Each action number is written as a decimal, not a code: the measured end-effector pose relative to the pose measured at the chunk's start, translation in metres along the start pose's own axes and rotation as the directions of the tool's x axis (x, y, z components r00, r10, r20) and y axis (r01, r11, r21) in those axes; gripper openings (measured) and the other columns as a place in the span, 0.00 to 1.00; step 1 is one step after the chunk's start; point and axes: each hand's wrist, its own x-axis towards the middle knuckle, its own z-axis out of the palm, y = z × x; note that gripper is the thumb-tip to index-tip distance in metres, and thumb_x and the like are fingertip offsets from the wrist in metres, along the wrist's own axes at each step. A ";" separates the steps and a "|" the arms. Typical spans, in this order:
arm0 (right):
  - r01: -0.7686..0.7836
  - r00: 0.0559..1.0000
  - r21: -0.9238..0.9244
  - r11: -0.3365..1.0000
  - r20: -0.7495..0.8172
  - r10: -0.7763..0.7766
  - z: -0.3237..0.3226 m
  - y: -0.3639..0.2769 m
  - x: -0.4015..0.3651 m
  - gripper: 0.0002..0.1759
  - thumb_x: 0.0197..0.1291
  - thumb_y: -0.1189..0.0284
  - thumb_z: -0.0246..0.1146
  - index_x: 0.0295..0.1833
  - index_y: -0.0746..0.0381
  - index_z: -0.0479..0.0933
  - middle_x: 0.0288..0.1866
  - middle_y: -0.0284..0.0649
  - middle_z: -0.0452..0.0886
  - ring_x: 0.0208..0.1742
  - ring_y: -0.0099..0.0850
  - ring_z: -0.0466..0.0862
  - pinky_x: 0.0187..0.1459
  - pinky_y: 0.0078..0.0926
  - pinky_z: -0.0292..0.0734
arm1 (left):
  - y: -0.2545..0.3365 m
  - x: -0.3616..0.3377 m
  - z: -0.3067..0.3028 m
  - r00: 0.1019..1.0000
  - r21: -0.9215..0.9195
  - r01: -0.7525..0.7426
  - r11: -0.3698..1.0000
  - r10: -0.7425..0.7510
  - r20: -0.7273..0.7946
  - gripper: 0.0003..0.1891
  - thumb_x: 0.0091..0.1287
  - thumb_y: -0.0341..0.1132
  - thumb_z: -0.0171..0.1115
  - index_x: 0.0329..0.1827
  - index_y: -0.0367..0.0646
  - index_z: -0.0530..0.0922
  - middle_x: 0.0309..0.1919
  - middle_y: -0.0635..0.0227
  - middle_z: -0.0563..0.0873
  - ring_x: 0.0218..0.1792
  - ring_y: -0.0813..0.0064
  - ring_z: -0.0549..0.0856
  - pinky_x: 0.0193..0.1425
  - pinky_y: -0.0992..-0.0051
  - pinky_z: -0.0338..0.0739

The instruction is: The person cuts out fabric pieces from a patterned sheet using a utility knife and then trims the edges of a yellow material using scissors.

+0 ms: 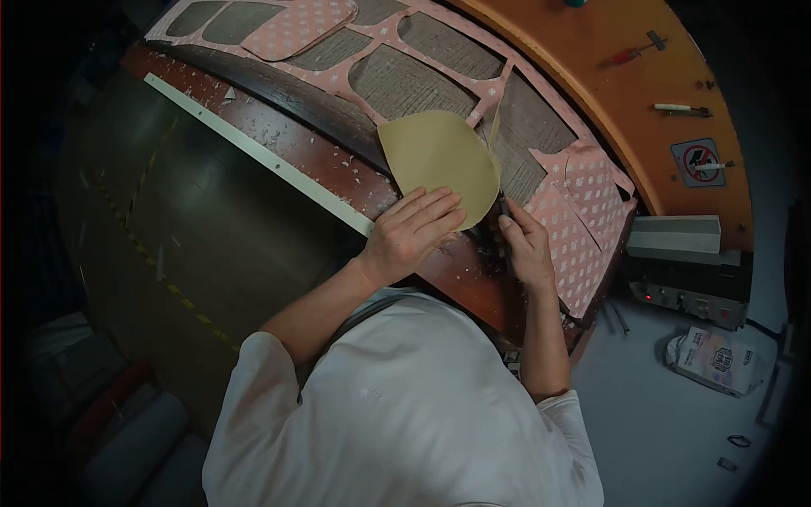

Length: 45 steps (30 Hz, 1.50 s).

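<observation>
A yellow-beige sheet piece [435,152] with a rounded outline lies at the front edge of the work table. My left hand [410,228] lies flat on its near part, fingers stretched out. My right hand [528,249] is closed around a dark, slim tool [505,205] at the piece's right edge; its working end is too dark to identify. A narrow strip [496,127] curls up along that edge, partly separated from the piece. Behind it spreads a pink patterned sheet [389,34] with large cut-out openings.
Small scraps litter the brown table edge [338,160], which has a pale rail [262,156] along it. Loose pink pieces [300,25] lie at the back. An orange panel [676,76] at right bears a red-handled tool [625,57] and a warning sign [698,162]. Below stands a control box [688,300].
</observation>
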 end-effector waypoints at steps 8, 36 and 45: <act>0.155 0.987 -0.195 0.969 -0.014 -0.160 0.004 0.005 -0.008 0.23 0.73 0.72 0.58 0.71 0.68 0.73 0.42 0.29 0.81 0.38 0.17 0.76 0.40 0.16 0.72 | 0.001 -0.004 0.003 1.000 0.006 -0.020 1.000 0.020 -0.010 0.22 0.58 0.32 0.73 0.57 0.41 0.84 0.59 0.58 0.86 0.62 0.57 0.84 0.65 0.55 0.80; 0.135 0.990 -0.167 0.977 0.075 -0.124 -0.012 0.017 -0.020 0.26 0.72 0.75 0.59 0.74 0.67 0.71 0.40 0.31 0.80 0.35 0.17 0.75 0.37 0.16 0.72 | 0.012 -0.017 0.003 0.997 -0.012 0.047 0.999 -0.047 -0.061 0.20 0.59 0.29 0.72 0.56 0.37 0.84 0.57 0.55 0.86 0.59 0.53 0.86 0.64 0.56 0.81; 0.180 0.984 -0.278 0.943 0.059 -0.171 -0.007 0.006 -0.022 0.26 0.68 0.75 0.62 0.70 0.69 0.74 0.55 0.45 0.84 0.54 0.26 0.80 0.59 0.24 0.74 | 0.013 -0.016 0.004 0.997 -0.002 0.042 0.999 -0.042 -0.071 0.18 0.60 0.29 0.72 0.54 0.36 0.84 0.56 0.53 0.87 0.57 0.53 0.87 0.63 0.56 0.82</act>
